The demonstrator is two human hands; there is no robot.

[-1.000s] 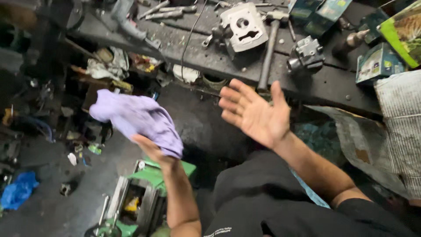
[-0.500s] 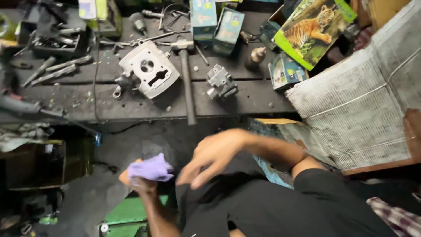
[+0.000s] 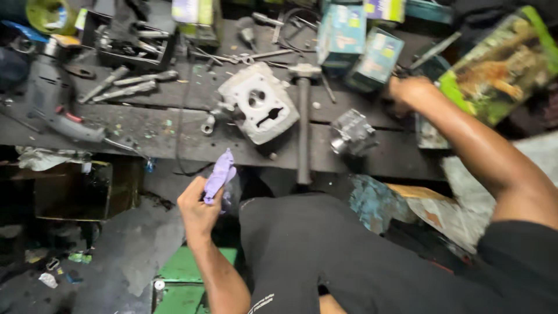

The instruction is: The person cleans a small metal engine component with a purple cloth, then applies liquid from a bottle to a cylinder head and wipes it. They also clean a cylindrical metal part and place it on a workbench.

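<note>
1. The left hand (image 3: 199,210) grips a purple rag (image 3: 219,175) just below the bench (image 3: 145,131) edge.
2. The right hand (image 3: 407,93) reaches among boxes (image 3: 357,43); its grip cannot be told.
3. Best keep the rag bunched, clear of the hammer (image 3: 303,116).

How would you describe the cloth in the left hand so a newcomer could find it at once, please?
Start at the dark workbench and find the pale metal engine part on it. Just below the bench edge, the left hand grips a crumpled cloth, the only lilac thing among grey tools.
</note>
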